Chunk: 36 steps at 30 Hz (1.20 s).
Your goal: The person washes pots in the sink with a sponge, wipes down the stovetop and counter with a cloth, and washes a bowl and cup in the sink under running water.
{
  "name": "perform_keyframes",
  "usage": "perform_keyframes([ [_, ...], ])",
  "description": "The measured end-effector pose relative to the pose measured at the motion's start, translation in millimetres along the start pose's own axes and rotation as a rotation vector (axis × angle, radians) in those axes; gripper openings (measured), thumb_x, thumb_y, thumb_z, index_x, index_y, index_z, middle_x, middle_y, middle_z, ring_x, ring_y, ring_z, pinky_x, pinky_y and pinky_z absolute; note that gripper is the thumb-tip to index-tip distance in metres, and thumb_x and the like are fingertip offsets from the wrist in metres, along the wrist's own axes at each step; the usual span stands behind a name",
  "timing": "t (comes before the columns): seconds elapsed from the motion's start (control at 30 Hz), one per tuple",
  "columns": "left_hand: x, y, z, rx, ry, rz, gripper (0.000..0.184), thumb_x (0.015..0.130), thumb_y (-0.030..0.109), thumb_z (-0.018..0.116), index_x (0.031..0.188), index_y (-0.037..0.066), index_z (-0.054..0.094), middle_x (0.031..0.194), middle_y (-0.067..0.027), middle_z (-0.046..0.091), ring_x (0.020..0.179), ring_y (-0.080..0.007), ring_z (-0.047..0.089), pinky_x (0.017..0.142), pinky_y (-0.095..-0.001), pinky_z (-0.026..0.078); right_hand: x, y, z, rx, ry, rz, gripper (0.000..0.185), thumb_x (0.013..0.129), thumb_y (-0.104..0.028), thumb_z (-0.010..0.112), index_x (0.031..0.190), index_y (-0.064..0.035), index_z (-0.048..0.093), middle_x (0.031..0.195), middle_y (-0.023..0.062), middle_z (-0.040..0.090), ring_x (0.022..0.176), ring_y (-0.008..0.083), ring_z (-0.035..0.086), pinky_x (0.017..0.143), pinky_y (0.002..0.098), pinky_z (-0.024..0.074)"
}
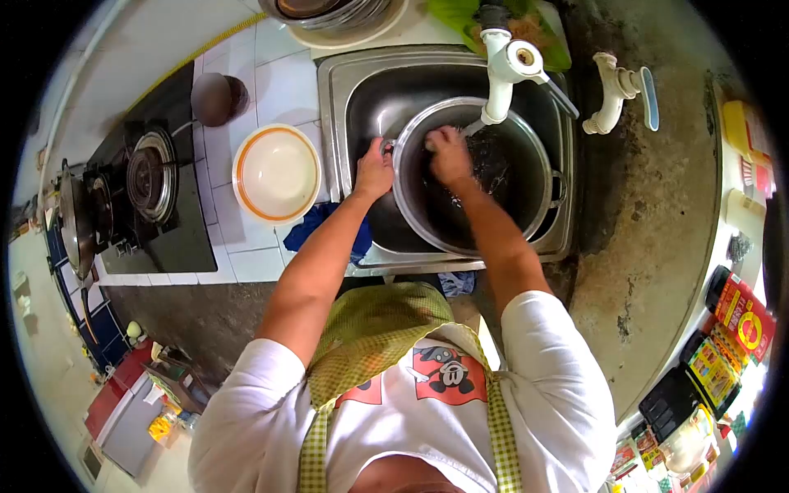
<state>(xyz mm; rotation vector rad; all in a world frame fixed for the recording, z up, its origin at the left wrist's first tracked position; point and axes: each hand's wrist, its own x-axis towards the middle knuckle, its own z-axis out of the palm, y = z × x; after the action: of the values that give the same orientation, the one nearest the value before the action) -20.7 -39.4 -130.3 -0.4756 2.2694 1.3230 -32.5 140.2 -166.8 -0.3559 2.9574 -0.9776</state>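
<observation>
A large metal pot (538, 148) sits in the steel sink (333, 107) below the white tap (499, 78). At the pot's left side, my left hand (376, 171) has its fingers closed on the pot's handle. My right hand (449, 154) is inside the pot near its left inner wall, partly blurred, with its fingers bent around something I cannot make out. Water glints on the dark bottom of the pot. Left of the sink stands a white bowl with an orange rim (278, 174), beside a dark blue cloth (353, 238).
A gas stove (177, 226) with a wok (76, 222) is on the left. A brown cup (222, 99) stands on the tiled counter (246, 238). Stacked dishes (353, 29) and a green item (452, 12) lie behind the sink. A second tap (612, 94) is at the right.
</observation>
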Motion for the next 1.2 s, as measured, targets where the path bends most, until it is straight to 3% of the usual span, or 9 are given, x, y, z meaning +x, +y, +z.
perform_keyframes([
  [0.07, 5, -6, 3, 0.035, 0.036, 0.082, 0.035, 0.08, 0.009, 0.047, 0.114, 0.003, 0.042, 0.087, -0.0267, 0.057, 0.085, -0.041, 0.055, 0.077, -0.0467, 0.041, 3, 25, -41, 0.142, -0.085, 0.508, 0.052, 0.074, -0.041, 0.054, 0.113, -0.0059, 0.048, 0.119, 0.0183, 0.045, 0.109, 0.0363, 0.042, 0.09, 0.0438, 0.0348],
  [0.27, 1, 2, 3, 0.003, 0.055, 0.027, 0.036, 0.083, 0.017, 0.047, 0.116, 0.004, 0.043, 0.095, -0.0261, 0.056, 0.092, -0.0408, 0.053, 0.079, -0.0457, 0.041, -78, 54, -69, -0.656, -0.901, 0.096, 0.031, 0.084, -0.014, 0.04, 0.111, -0.002, 0.05, 0.107, 0.0161, 0.049, 0.098, 0.0322, 0.052, 0.069, 0.0388, 0.0502],
  [0.47, -5, 15, -4, -0.015, 0.058, 0.097, 0.054, 0.087, 0.045, 0.027, 0.117, 0.004, 0.046, 0.111, -0.0219, 0.051, 0.107, -0.0378, 0.045, 0.09, -0.0401, 0.035, -96, -20, -60, 0.15, -0.588, -0.319, 0.026, 0.077, -0.01, 0.044, 0.099, -0.0039, 0.056, 0.1, 0.0151, 0.055, 0.103, 0.0318, 0.045, 0.09, 0.0362, 0.0363],
  [0.57, 1, 5, -1, -0.069, 0.037, 0.162, 0.055, 0.088, 0.045, 0.022, 0.116, 0.005, 0.048, 0.114, -0.0206, 0.05, 0.11, -0.0359, 0.044, 0.092, -0.0385, 0.034, -82, -64, -50, 0.426, -0.36, -0.071, 0.02, 0.076, -0.01, 0.054, 0.094, -0.0002, 0.057, 0.104, 0.0169, 0.051, 0.104, 0.0334, 0.045, 0.088, 0.0384, 0.0371],
  [0.77, -6, 13, -4, -0.094, 0.086, 0.193, 0.044, 0.087, 0.038, 0.035, 0.114, 0.007, 0.049, 0.107, -0.0211, 0.054, 0.104, -0.0325, 0.05, 0.088, -0.0354, 0.038, 11, -70, -14, 0.172, 0.158, -0.253, 0.019, 0.073, -0.011, 0.057, 0.09, -0.0009, 0.056, 0.101, 0.0196, 0.048, 0.092, 0.0359, 0.047, 0.08, 0.0412, 0.0401],
  [0.83, -20, 36, -12, -0.029, -0.117, -0.111, 0.038, 0.082, 0.032, 0.046, 0.115, 0.011, 0.048, 0.093, -0.0229, 0.058, 0.091, -0.0338, 0.056, 0.078, -0.0361, 0.044, 49, -49, -4, -0.066, 0.101, -0.162, 0.018, 0.071, -0.013, 0.058, 0.086, -0.0029, 0.057, 0.097, 0.018, 0.05, 0.089, 0.0351, 0.048, 0.077, 0.0423, 0.0411],
  [1.03, 3, -7, 3, -0.118, -0.058, 0.073, 0.038, 0.078, 0.021, 0.054, 0.115, 0.015, 0.046, 0.076, -0.0202, 0.058, 0.075, -0.0295, 0.059, 0.068, -0.0363, 0.044, 55, 55, -51, 0.071, 0.348, 0.364, 0.021, 0.071, -0.009, 0.059, 0.09, -0.0034, 0.052, 0.088, 0.0171, 0.051, 0.085, 0.0357, 0.05, 0.074, 0.0444, 0.0408],
  [1.1, 14, -19, 10, -0.173, -0.078, 0.13, 0.037, 0.083, 0.012, 0.051, 0.119, 0.017, 0.044, 0.075, -0.0048, 0.056, 0.065, -0.0115, 0.054, 0.056, -0.0286, 0.044, 29, 42, -89, -0.417, 0.385, 0.19, 0.018, 0.075, -0.006, 0.056, 0.091, -0.0028, 0.051, 0.084, 0.0186, 0.055, 0.081, 0.0377, 0.053, 0.073, 0.0469, 0.0413],
  [1.2, -6, 12, 0, -0.614, -0.243, -0.185, 0.035, 0.087, 0.032, 0.048, 0.121, 0.022, 0.044, 0.099, -0.0043, 0.056, 0.09, -0.0159, 0.053, 0.076, -0.0342, 0.044, -12, 71, -51, -0.408, 0.278, 0.12, 0.029, 0.067, 0.0, 0.055, 0.096, -0.0033, 0.05, 0.081, 0.0176, 0.052, 0.079, 0.0391, 0.051, 0.066, 0.0484, 0.0412],
])
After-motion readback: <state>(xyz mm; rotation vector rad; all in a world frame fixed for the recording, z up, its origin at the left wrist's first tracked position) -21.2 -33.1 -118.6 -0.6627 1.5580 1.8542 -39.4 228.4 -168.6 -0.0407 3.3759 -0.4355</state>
